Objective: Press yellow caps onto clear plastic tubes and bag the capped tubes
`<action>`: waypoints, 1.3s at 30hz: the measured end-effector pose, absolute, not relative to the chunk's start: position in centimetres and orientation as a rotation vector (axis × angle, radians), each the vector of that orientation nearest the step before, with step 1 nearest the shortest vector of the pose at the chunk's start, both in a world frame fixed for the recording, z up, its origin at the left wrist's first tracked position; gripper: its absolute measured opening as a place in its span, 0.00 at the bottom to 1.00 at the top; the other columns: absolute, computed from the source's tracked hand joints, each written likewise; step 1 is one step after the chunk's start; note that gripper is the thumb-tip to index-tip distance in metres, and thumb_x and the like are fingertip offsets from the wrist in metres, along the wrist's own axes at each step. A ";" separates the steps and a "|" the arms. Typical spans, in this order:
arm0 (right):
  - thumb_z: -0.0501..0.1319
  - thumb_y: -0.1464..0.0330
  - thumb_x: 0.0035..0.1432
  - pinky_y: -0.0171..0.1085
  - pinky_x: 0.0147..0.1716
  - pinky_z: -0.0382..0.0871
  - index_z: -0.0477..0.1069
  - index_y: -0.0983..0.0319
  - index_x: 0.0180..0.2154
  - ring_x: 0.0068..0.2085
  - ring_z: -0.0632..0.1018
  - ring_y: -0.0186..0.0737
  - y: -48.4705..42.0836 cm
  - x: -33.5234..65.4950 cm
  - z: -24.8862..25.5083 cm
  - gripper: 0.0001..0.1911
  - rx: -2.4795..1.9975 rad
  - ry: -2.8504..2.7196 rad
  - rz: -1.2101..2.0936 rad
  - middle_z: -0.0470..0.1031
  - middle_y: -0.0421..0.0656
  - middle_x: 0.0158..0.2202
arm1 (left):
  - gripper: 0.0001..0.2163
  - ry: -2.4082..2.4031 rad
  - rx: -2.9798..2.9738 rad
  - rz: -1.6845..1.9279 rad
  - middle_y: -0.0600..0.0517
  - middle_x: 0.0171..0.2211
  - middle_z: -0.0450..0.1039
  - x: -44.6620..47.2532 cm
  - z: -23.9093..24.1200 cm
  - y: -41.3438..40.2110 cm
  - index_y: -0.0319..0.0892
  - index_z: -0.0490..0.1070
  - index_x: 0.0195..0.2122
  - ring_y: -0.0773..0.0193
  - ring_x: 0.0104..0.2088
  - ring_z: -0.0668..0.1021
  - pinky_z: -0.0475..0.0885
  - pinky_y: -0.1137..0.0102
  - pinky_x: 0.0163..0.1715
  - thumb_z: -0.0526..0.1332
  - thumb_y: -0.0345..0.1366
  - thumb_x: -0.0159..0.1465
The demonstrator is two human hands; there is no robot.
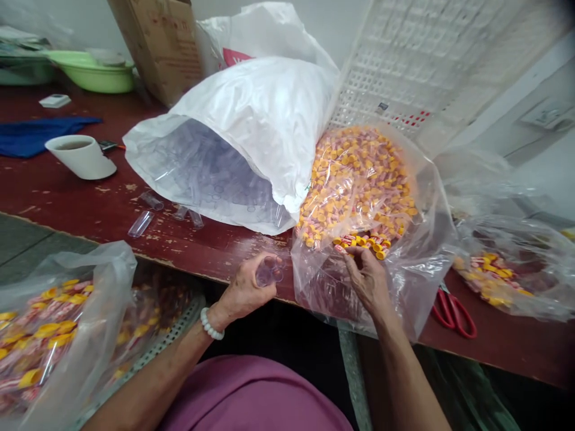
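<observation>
My left hand (246, 288) is closed around a few clear plastic tubes (269, 270) near the table's front edge. My right hand (366, 276) reaches into a clear bag of yellow-capped pink pieces (359, 179), its fingers pinched among the pieces at the bag's mouth. A large white bag of clear tubes (215, 170) lies open just behind my left hand. A white bead bracelet (210, 324) sits on my left wrist.
Loose clear tubes (141, 222) lie on the dark red table (58, 194). Red scissors (453, 311) and another bag of pieces (498, 275) are at right. A bag of filled tubes (49, 329) sits lower left. A white cup (81, 157), green basin (94, 72), cardboard box (162, 42) and white crate (431, 66) stand behind.
</observation>
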State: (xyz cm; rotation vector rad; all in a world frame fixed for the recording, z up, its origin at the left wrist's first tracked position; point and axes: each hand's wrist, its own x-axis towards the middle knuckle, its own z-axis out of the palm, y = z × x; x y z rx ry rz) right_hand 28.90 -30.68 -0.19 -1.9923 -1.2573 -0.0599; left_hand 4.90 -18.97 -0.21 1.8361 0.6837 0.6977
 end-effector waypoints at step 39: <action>0.56 0.74 0.52 0.51 0.49 0.62 0.71 0.61 0.40 0.45 0.70 0.50 -27.7 32.8 -2.5 0.12 -2.187 -1.345 -0.233 0.72 0.51 0.41 | 0.19 0.790 1.490 0.587 0.54 0.28 0.73 6.6 0.6 -19.3 0.36 0.71 0.36 0.68 0.27 0.73 0.67 0.75 0.27 0.57 0.21 0.40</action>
